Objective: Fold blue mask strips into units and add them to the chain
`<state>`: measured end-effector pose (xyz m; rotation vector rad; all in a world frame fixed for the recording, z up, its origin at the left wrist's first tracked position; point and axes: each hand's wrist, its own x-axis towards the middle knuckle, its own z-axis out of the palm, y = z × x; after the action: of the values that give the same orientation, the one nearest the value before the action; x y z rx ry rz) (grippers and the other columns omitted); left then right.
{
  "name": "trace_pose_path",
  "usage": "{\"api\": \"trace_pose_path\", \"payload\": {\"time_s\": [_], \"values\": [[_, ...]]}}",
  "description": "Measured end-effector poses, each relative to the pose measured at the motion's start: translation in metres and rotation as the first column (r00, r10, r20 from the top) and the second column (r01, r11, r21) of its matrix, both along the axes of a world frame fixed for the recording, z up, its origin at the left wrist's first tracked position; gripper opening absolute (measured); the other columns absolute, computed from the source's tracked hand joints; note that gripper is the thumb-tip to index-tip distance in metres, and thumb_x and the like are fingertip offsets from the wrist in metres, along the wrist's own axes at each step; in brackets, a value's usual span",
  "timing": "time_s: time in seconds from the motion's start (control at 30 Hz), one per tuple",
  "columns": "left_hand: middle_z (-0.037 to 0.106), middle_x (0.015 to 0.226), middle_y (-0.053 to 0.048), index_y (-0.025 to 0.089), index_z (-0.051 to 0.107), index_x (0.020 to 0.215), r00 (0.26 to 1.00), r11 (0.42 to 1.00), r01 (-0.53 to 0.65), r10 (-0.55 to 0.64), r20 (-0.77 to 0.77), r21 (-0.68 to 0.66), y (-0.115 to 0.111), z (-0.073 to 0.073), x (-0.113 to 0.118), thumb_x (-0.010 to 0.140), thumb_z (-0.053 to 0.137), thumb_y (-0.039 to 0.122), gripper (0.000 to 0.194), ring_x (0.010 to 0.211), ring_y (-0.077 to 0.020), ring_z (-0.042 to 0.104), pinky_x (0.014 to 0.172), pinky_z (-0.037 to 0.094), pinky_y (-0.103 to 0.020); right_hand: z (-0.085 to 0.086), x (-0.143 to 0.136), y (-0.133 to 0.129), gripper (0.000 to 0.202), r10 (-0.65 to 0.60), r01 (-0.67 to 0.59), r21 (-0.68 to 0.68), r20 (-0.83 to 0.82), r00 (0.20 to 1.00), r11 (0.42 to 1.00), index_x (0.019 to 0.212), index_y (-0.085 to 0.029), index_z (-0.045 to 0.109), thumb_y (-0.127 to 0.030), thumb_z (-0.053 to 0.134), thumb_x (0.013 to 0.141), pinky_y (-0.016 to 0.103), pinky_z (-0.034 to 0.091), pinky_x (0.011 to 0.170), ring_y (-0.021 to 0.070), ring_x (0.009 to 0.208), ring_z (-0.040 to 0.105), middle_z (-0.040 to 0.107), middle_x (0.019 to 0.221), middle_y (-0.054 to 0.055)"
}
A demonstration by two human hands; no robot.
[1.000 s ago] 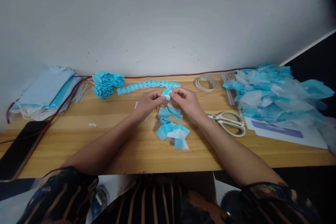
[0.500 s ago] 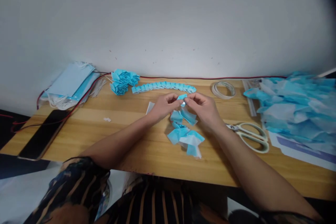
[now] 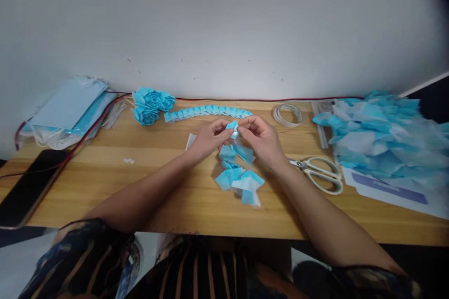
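Between my two hands is a small folded piece of blue-and-white fabric (image 3: 231, 127), pinched by the fingertips. My left hand (image 3: 211, 139) is closed on its left side. My right hand (image 3: 260, 138) is closed at its right edge, thumb against forefinger. Several loose blue-and-white fabric pieces (image 3: 242, 180) lie crumpled on the table just below my hands. Behind them a curved row of folded blue pieces (image 3: 206, 111) stretches along the table. The far end of that row meets a bunch of blue fabric roses (image 3: 149, 105).
On the right lie scissors (image 3: 321, 175), a tape roll (image 3: 287, 115) and a large heap of blue-and-white fabric pieces (image 3: 382, 140). To the left are a stack of blue face masks (image 3: 70, 105), a phone (image 3: 30, 187) and a red-black cable (image 3: 87, 133). The wall (image 3: 224, 32) borders the table's back.
The view has shifted, so everything sits further left in the picture. My right fingers have lifted slightly at the folded piece's edge; both hands stay at it.
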<state>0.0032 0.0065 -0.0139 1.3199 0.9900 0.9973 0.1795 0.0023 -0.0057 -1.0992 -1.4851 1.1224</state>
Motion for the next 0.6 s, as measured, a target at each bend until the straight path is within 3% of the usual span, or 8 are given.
{"api": "trace_pose_path", "payload": {"time_s": [0.27,0.33,0.43,0.5,0.6], "values": [[0.059,0.062,0.003,0.016,0.059,0.079,1.0,1.0,-0.014,0.014,0.004,0.001,0.0002,-0.0005,-0.0014,0.081,0.073,0.037,0.025,0.048,-0.0067,0.051,0.047,0.042,-0.019,-0.0033,-0.0002,-0.0019,0.009,-0.067,0.035,0.156,0.201,0.977,0.987,0.09,-0.021,0.064,-0.03,0.063,0.087,0.03,0.047,0.072,0.015,0.074,0.061,0.067,0.082,0.0],[0.059,0.062,0.003,0.016,0.06,0.079,0.999,0.999,-0.033,0.033,-0.002,-0.005,0.0009,-0.0012,-0.0016,0.082,0.073,0.037,0.025,0.048,-0.0069,0.052,0.047,0.042,-0.019,-0.0007,0.0007,-0.0032,0.006,-0.146,0.05,0.298,0.312,0.939,0.953,0.087,-0.022,0.065,-0.026,0.061,0.089,0.033,0.047,0.077,0.0176,0.08,0.063,0.071,0.086,0.001],[0.06,0.062,0.003,0.016,0.06,0.078,0.999,0.999,-0.046,0.046,-0.009,0.012,0.0017,-0.0026,-0.0019,0.083,0.071,0.036,0.023,0.047,-0.0076,0.053,0.048,0.042,-0.02,0.0024,0.0026,-0.0044,0.011,-0.27,-0.012,0.52,0.462,0.845,0.854,0.088,-0.023,0.068,-0.025,0.059,0.094,0.036,0.045,0.082,0.0211,0.087,0.064,0.073,0.089,0.004],[0.06,0.062,0.003,0.016,0.061,0.078,0.999,0.998,-0.051,0.052,-0.006,0.024,0.0017,-0.003,-0.0019,0.083,0.071,0.036,0.023,0.048,-0.0079,0.053,0.049,0.042,-0.02,0.0025,0.0037,-0.0043,0.014,-0.311,-0.081,0.584,0.538,0.783,0.807,0.092,-0.023,0.07,-0.028,0.058,0.097,0.037,0.044,0.081,0.0223,0.088,0.064,0.074,0.089,0.005],[0.061,0.062,0.002,0.016,0.063,0.078,0.998,0.998,-0.055,0.055,0.014,0.028,0.001,-0.0024,-0.0015,0.079,0.074,0.041,0.028,0.049,-0.0079,0.053,0.05,0.043,-0.02,0.001,0.0046,-0.0034,0.016,-0.343,-0.135,0.601,0.609,0.715,0.788,0.094,-0.024,0.072,-0.03,0.058,0.098,0.037,0.041,0.079,0.0233,0.088,0.064,0.075,0.089,0.005]]}}
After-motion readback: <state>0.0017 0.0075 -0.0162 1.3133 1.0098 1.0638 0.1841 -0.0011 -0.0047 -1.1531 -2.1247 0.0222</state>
